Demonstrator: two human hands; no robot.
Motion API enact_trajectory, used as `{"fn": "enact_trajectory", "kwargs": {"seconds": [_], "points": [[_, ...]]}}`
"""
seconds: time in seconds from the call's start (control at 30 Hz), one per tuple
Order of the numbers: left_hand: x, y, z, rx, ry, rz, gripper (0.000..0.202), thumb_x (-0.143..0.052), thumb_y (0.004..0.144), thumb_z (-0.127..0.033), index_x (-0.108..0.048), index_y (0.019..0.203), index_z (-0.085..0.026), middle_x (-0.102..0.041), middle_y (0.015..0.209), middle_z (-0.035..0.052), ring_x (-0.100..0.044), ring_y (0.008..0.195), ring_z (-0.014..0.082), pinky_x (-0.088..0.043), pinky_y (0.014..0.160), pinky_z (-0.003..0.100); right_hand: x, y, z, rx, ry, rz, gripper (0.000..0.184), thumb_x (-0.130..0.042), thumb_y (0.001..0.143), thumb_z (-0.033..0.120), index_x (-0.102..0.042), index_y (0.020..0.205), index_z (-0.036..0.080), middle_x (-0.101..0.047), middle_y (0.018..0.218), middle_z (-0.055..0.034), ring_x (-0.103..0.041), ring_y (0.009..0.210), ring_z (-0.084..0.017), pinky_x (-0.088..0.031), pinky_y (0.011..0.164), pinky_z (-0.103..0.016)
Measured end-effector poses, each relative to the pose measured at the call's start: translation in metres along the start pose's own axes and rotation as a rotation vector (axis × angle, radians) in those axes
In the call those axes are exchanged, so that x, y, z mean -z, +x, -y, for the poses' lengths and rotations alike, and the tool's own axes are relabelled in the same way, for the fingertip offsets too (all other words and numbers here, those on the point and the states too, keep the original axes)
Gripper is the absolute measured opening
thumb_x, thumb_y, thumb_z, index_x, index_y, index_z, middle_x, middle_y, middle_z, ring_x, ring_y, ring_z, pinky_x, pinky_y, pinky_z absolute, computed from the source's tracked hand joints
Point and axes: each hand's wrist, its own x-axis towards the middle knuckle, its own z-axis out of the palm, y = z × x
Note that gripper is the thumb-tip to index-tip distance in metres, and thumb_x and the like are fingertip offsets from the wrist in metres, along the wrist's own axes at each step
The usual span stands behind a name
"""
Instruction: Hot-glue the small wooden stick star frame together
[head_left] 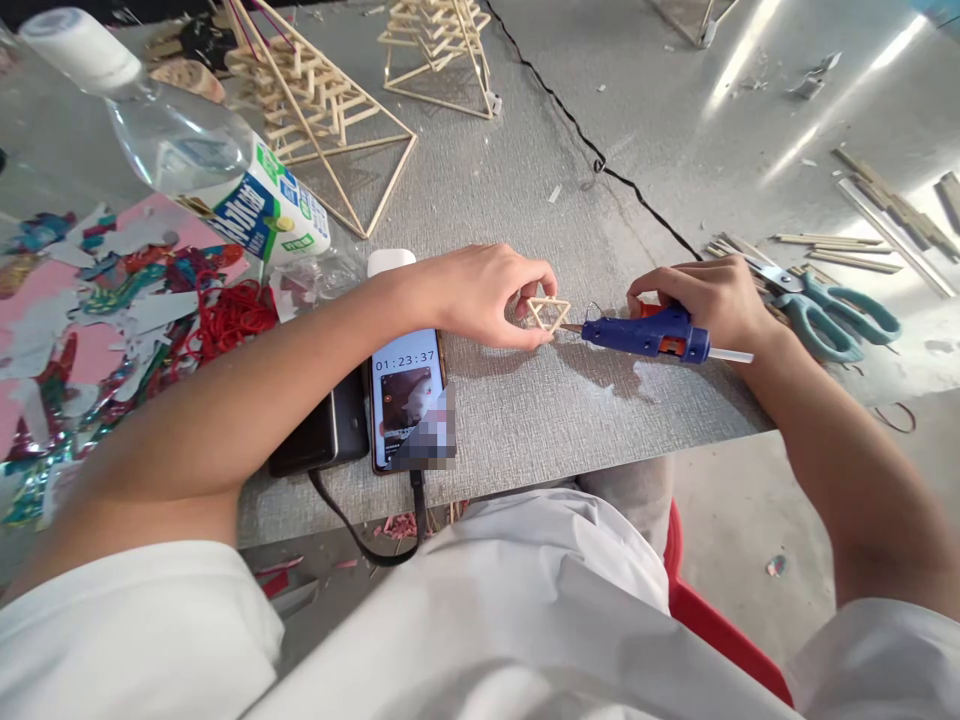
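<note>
Between the thumb and fingers of my left hand (495,295) is a small wooden stick frame (549,315) made of triangles. My right hand (701,300) is wrapped round a blue hot glue gun (645,335) with an orange trigger. A white glue stick (731,355) juts from the gun's back end. The nozzle (571,328) points left and is at the frame's right side; whether it touches the wood I cannot tell. Both hands are just above the grey table (525,420) near its front edge.
Scissors (832,310) and loose sticks (840,245) lie right of my right hand. Left are a phone (405,400), a power bank (322,430), a plastic bottle (195,150) and red string (232,320). Stick structures (322,110) stand behind. A black cable (555,95) crosses the table.
</note>
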Motion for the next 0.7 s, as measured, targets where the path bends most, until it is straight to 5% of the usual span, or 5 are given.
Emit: {"fn": "enact_trajectory", "kwargs": {"seconds": [0.7], "points": [[-0.001,0.001,0.001,0.004,-0.01,-0.015,0.056,-0.08,0.095,-0.063,-0.078,0.13,-0.019,-0.082,0.091,0.0036,-0.07,0.075,0.0187,-0.043,0.076,0.033,0.005,0.006,0.011,0.003,0.077,-0.027,0.042,-0.062,0.112,0.069,-0.078,0.103,0.032,-0.074,0.073,-0.0029,-0.066,0.063,-0.021,-0.041,0.062,-0.04]]}}
